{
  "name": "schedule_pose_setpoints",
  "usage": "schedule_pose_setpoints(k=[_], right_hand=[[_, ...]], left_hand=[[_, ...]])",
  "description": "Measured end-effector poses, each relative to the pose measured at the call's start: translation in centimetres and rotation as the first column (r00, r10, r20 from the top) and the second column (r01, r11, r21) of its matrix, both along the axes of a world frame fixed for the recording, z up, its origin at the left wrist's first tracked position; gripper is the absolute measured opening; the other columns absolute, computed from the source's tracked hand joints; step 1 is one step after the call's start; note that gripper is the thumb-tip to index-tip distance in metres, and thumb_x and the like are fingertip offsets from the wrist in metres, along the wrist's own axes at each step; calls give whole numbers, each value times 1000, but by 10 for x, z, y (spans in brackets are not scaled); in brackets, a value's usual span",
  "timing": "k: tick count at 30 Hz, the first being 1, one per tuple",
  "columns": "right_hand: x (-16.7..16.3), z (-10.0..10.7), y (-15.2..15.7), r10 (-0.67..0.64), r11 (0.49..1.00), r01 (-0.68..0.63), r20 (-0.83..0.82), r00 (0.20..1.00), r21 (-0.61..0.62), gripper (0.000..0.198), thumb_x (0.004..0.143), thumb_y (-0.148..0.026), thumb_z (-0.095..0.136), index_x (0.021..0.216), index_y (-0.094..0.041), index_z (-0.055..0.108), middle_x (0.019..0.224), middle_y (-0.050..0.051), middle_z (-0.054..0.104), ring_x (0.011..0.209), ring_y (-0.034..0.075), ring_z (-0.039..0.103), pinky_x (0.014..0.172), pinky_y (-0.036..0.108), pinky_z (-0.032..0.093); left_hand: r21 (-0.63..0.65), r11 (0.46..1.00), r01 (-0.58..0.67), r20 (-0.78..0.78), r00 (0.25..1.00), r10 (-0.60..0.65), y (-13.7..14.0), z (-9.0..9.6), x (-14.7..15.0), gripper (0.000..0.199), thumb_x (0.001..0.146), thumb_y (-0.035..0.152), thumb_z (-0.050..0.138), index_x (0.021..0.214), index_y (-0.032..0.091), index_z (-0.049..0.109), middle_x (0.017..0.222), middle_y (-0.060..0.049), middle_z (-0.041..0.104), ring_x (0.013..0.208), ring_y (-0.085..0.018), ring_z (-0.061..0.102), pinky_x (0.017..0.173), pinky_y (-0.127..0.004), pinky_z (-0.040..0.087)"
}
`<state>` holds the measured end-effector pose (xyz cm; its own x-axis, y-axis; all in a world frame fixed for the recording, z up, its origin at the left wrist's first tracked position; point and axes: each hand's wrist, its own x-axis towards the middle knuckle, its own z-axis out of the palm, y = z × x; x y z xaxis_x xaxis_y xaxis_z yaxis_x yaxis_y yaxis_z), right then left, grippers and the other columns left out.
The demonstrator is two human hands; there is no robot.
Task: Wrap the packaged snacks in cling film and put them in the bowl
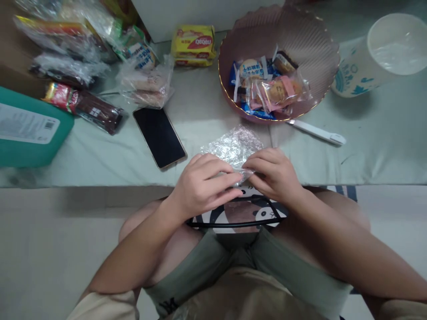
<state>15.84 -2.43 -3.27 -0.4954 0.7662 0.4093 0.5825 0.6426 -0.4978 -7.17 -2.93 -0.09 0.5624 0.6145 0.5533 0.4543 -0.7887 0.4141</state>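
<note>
A crinkled clear plastic wrapper (pixel 235 144) lies at the front edge of the cloth-covered table, its near end between my two hands. My left hand (pixel 208 182) pinches that end from the left, thumb hidden beneath the fingers. From the right, my right hand (pixel 275 173) grips the same end with its fingers curled in. Just behind the wrapper stands a pink ribbed bowl (pixel 313 40) with a gold rim, holding several wrapped snacks (pixel 276 91). A black phone (pixel 160 138) lies to the left of my left hand.
A white utility knife (pixel 316 132) lies right of the bowl's front. Farther right stands a white paper bin (pixel 353 66) with plastic inside. At the back sits a yellow biscuit pack (pixel 193 44). Several packaged snacks (pixel 96 106) and a green container (pixel 30 129) occupy the left.
</note>
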Motion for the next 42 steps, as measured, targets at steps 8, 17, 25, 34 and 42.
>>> schedule_pose_setpoints(k=[8,17,25,34,42], right_hand=[[2,2,3,-20,999,20,0,1000,-25,20,98,-29,56,87,-22,71,84,3,74,79,17,65,73,35,41],[6,5,5,-27,994,17,-94,995,-112,15,95,-29,60,83,-23,67,81,1,75,86,18,69,80,35,45],[8,9,4,1,999,0,-39,999,48,9,88,-18,62,82,-24,60,77,-2,72,89,18,67,83,35,41],[8,3,4,154,988,-153,25,988,-25,10,94,-22,58,87,-22,64,83,-1,74,81,15,65,87,36,37],[8,0,11,-47,984,39,-39,998,-176,12,96,-30,57,102,-23,64,69,-3,69,61,13,59,74,30,44]], left_hand=[[-23,999,-23,37,999,24,-1,6,2,2,91,23,73,90,24,72,77,2,74,75,-13,65,68,-30,49],[-186,976,-114,322,931,170,3,7,-6,6,91,23,65,86,23,68,78,-1,68,75,-14,65,67,-30,56],[-229,973,-40,-91,996,19,7,7,-13,8,88,22,66,95,19,69,92,-5,75,88,-20,68,80,-35,51],[-372,923,-94,-281,960,-15,8,10,-22,16,90,23,55,91,19,70,87,-3,76,78,-17,68,75,-31,49],[-583,777,-237,-348,937,25,8,19,-17,36,93,28,44,59,19,51,59,0,56,56,-12,47,58,-29,35]])
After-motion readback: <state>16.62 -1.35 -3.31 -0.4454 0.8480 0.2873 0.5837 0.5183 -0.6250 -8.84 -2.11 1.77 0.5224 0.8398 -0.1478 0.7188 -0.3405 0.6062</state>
